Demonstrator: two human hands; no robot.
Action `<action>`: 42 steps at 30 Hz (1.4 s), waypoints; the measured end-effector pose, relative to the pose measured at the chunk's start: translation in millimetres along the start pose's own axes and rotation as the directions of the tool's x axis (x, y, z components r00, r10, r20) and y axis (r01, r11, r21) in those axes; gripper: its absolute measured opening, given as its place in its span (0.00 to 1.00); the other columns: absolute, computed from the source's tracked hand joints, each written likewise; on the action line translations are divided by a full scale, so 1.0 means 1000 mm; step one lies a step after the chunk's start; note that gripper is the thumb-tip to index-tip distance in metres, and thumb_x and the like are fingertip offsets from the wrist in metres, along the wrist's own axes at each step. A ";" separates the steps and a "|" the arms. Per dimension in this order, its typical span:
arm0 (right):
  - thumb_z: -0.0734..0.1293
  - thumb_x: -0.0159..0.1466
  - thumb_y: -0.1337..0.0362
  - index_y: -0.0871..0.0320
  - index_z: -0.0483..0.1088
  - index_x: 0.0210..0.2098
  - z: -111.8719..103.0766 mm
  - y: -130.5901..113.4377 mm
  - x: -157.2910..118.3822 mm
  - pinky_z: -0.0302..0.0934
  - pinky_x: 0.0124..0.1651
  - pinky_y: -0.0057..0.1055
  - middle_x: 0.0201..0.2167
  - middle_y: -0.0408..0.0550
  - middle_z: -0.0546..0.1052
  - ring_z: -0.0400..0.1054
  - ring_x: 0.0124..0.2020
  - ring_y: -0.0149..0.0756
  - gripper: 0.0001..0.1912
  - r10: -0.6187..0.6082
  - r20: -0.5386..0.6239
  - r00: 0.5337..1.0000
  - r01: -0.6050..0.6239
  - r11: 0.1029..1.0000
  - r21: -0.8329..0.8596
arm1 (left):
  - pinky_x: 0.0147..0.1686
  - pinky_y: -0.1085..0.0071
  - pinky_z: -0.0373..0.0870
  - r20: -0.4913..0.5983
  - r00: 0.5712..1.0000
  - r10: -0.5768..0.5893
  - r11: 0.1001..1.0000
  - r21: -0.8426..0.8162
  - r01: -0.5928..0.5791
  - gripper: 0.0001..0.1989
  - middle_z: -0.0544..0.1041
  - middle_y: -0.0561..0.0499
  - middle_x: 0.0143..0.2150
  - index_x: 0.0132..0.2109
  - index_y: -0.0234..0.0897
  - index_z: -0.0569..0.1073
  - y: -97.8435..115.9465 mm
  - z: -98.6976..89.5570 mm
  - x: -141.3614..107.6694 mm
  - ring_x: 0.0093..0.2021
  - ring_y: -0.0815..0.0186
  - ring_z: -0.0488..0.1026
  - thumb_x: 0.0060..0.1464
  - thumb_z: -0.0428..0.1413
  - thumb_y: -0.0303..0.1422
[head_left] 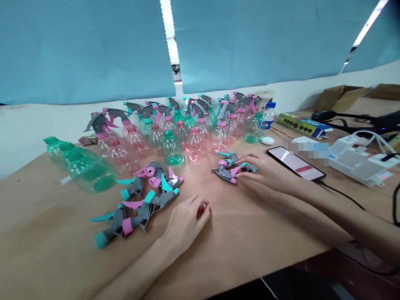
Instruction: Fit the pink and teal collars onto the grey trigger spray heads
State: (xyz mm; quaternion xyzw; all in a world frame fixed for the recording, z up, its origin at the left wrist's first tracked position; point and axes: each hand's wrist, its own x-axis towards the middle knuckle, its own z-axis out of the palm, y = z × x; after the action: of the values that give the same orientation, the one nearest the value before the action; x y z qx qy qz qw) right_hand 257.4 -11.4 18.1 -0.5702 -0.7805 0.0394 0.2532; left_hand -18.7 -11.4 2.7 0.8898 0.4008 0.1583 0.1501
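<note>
The loose spray heads (144, 211) have grey bodies, some with teal collars and levers, others with pink ones. Clear green bottles (173, 152) and clear pink bottles (196, 146) fill the middle, the green deepening at the base. The soda bottle (269, 118) has a blue cap and a blue label with a red, white and blue roundel. The phone (295, 162) is black-rimmed, its pale screen crossed by a red bar. The box (298, 125) is yellow-green and blue, patterned with black circles. The desk (237, 250) is tan, the wall (37, 133) white, the sheet (93, 50) blue.
</note>
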 end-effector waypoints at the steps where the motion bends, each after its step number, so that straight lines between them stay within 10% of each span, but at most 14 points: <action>1: 0.64 0.62 0.51 0.54 0.71 0.46 0.000 0.010 0.000 0.63 0.50 0.47 0.46 0.53 0.73 0.68 0.48 0.47 0.18 0.028 -0.004 1.000 -0.028 0.999 -0.035 | 0.27 0.73 0.63 -0.006 1.000 0.017 1.000 -0.021 -0.017 0.07 0.73 0.52 0.30 0.34 0.37 0.70 0.000 0.000 0.000 0.30 0.66 0.70 0.58 0.48 0.30; 8: 0.60 0.63 0.46 0.58 0.68 0.51 0.014 0.043 0.014 0.62 0.48 0.46 0.44 0.56 0.75 0.69 0.48 0.50 0.26 0.101 -0.032 0.994 -0.104 0.988 -0.114 | 0.30 0.73 0.64 -0.034 0.999 0.043 0.993 -0.106 -0.046 0.06 0.73 0.53 0.31 0.34 0.36 0.70 -0.003 -0.001 0.000 0.30 0.67 0.70 0.58 0.49 0.29; 27: 0.65 0.62 0.56 0.52 0.74 0.34 0.041 -0.033 0.022 0.31 0.60 0.66 0.46 0.47 0.76 0.67 0.52 0.45 0.09 -0.166 0.012 0.986 0.166 0.986 -0.014 | 0.26 0.74 0.62 -0.111 0.989 0.102 0.984 -0.135 -0.116 0.07 0.71 0.55 0.27 0.34 0.37 0.69 -0.005 0.001 -0.002 0.25 0.70 0.66 0.59 0.48 0.29; 34: 0.67 0.62 0.61 0.55 0.72 0.37 0.029 -0.055 0.021 0.59 0.56 0.44 0.49 0.49 0.74 0.64 0.56 0.39 0.05 -0.258 -0.018 0.966 0.249 0.913 0.323 | 0.31 0.72 0.70 -0.281 0.956 -0.079 0.964 -0.266 0.002 0.08 0.71 0.52 0.36 0.45 0.39 0.67 -0.006 -0.001 -0.003 0.30 0.69 0.70 0.59 0.51 0.34; 42: 0.65 0.64 0.64 0.52 0.70 0.34 0.037 -0.068 0.014 0.40 0.64 0.51 0.38 0.40 0.79 0.71 0.47 0.34 0.02 -0.324 -0.107 0.940 0.341 0.898 0.277 | 0.45 0.61 0.72 -0.174 0.983 -0.051 0.926 -0.377 -0.019 0.16 0.73 0.48 0.49 0.51 0.41 0.65 -0.007 0.004 0.000 0.45 0.61 0.74 0.56 0.54 0.32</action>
State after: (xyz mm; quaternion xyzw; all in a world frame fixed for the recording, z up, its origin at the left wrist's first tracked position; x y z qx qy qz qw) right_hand 178.6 -14.2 14.9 -0.3857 -0.8443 0.0935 0.3602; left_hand -21.9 -7.3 -3.9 0.8229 0.3822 0.3113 0.2828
